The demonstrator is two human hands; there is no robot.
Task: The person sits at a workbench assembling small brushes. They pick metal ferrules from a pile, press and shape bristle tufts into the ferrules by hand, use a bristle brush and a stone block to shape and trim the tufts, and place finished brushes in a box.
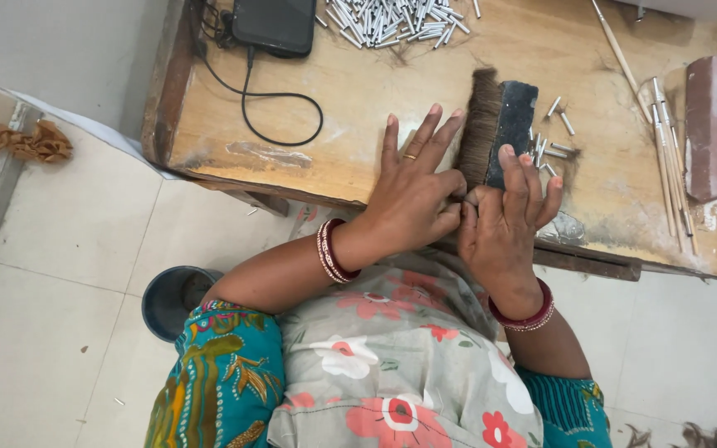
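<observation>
A flat row of brown bristle hair (pixel 480 124) under a black rectangular block (pixel 514 124) is kept on the worn wooden table (pixel 358 99). The left hand (pixel 412 195) is spread beside it, thumb pinched against the right hand (pixel 504 217), whose fingers are laid open on the block's near end

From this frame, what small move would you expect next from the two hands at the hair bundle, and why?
Probably the left hand and right hand draw a small tuft out of the dark hair bundle. Their fingertips pinch together at its near end, under the black block, with metal ferrules beside it.
</observation>
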